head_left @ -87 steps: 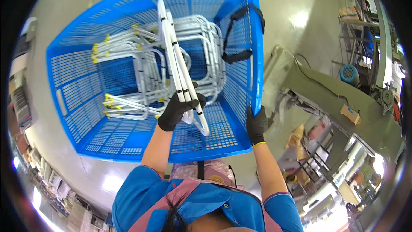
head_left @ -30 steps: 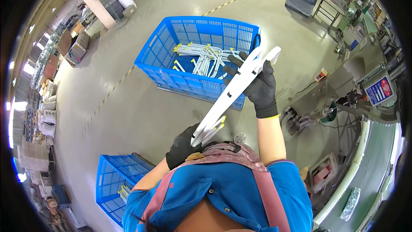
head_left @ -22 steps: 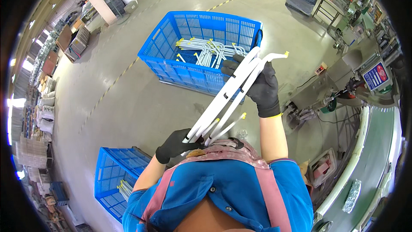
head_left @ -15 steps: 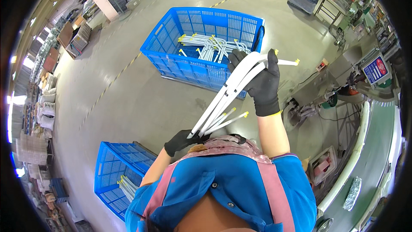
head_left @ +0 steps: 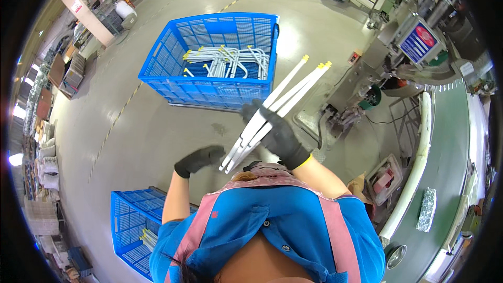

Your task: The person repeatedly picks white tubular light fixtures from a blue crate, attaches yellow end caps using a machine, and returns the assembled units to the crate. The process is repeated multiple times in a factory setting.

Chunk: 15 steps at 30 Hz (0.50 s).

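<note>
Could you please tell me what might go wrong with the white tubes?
The white tubes could slip or fan apart, since only the right hand grips them; the left hand is open, near their lower ends. Their yellow tips stick out past the right hand and might knock something.

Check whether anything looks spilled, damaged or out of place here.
One oddity: a dark smudge on the otherwise plain grey floor, just this side of the larger blue crate; I can't tell what it is. The white tubes in the right hand show no obvious damage.

Blue shirt [head_left: 293,207], round buttons [head_left: 286,248] — pink apron straps [head_left: 336,230] — black gloves [head_left: 283,140], right one yellow-edged.
</note>
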Motion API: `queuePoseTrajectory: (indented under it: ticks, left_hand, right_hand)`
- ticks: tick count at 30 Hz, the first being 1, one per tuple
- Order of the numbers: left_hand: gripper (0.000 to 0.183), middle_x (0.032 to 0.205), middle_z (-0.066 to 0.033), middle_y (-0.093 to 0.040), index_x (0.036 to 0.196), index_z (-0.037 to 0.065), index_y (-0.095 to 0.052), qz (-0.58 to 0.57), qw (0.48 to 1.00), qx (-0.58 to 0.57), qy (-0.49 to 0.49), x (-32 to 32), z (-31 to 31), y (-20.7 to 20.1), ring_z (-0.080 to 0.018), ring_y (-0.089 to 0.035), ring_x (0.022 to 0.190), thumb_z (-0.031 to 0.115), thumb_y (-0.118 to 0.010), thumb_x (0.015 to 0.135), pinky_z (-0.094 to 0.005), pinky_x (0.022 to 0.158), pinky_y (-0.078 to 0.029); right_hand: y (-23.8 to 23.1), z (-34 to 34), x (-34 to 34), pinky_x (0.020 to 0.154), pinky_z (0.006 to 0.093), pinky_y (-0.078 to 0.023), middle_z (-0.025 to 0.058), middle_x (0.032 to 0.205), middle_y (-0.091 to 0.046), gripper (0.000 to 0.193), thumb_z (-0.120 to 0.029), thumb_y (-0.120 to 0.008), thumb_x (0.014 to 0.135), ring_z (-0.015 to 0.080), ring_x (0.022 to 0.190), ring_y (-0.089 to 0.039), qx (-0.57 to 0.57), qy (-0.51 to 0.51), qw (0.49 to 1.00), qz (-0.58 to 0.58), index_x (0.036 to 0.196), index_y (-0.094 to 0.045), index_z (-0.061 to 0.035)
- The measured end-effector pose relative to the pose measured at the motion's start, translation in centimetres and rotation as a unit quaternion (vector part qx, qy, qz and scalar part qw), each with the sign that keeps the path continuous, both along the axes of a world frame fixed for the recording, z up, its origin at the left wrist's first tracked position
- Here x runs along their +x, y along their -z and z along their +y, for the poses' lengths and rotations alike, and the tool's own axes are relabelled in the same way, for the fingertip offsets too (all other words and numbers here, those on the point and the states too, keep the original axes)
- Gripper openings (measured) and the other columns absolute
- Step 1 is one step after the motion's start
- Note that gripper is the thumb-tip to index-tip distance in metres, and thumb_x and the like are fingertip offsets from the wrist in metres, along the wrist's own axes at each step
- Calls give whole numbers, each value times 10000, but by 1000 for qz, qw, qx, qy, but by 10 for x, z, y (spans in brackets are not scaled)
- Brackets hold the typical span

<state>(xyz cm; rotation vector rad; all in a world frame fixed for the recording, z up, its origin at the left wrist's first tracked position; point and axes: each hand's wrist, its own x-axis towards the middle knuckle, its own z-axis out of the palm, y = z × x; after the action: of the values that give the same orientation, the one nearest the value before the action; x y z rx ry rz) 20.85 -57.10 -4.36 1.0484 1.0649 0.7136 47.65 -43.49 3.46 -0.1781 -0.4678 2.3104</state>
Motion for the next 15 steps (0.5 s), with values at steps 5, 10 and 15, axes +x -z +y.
queuePoseTrajectory:
  ticks: [5, 10, 15]
  left_hand:
    - [631, 1236, -166, -571, 1343, -28, -425, -111, 992, -27, 54, 99, 94, -48, -204, -560, 1114, 485, -343, 984, -341, 965, -424]
    - [598, 1161, -170, -613, 1291, -62, -443, -212, 967, -56, 132, 200, 113, -61, -236, -577, 1098, 164, -670, 787, -338, 950, -435]
    - [699, 1159, -159, -619, 1320, -31, -438, -151, 974, -104, 133, 232, 105, -60, -237, -583, 1080, 148, -722, 707, -330, 938, -435]
  right_hand:
    - [29, -41, 40, 822, 284, -472, 95, 1069, -624, 312, -117, -547, 917, 172, 968, -598, 158, -75, 974, -146, 1202, -515, 3]
    - [52, -38, 90, 746, 292, -493, 60, 970, -624, 207, -161, -598, 874, 134, 923, -595, 427, -108, 844, -304, 1062, -624, -77]
    - [56, -31, 144, 807, 308, -492, 84, 1054, -625, 226, -167, -530, 919, 173, 974, -598, 617, -111, 719, -301, 1104, -613, -67]
